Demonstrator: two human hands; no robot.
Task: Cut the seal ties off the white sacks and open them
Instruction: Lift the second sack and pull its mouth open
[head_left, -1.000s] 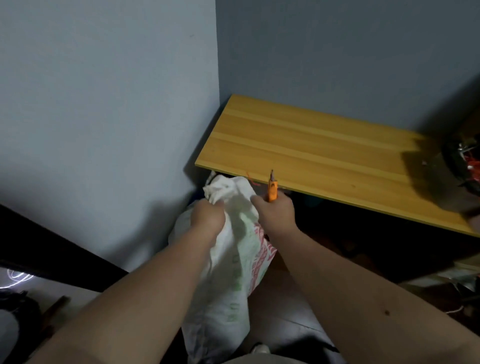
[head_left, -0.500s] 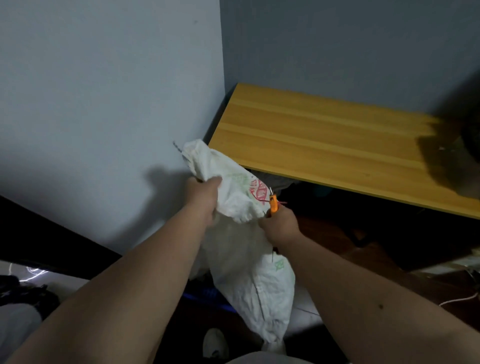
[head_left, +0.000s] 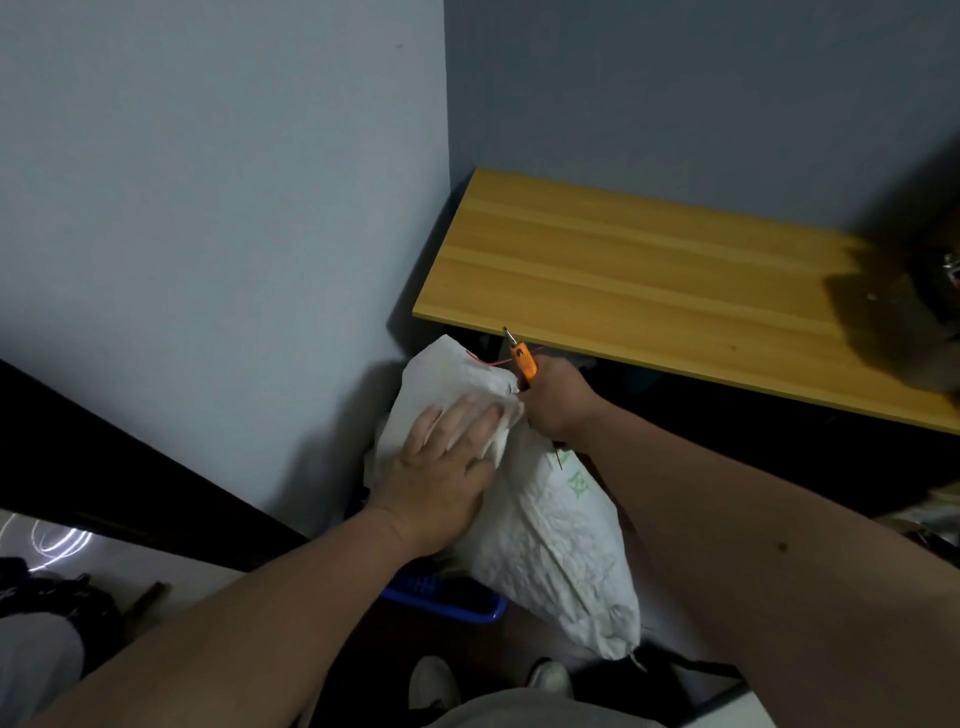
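Your left hand lies spread flat on the white sack while your right hand grips the orange cutter just beyond it: you're mid-cut, so next hook the red tie above your fingers.

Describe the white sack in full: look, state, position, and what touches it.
The white sack looks like crinkled woven plastic with faint green print on its side and a red thread at its top corner. It hangs slanted, top toward the wooden table, bottom corner low near the person's shoes. The left hand presses flat on its upper part; the right hand, gripping an orange cutter, meets its bunched neck.
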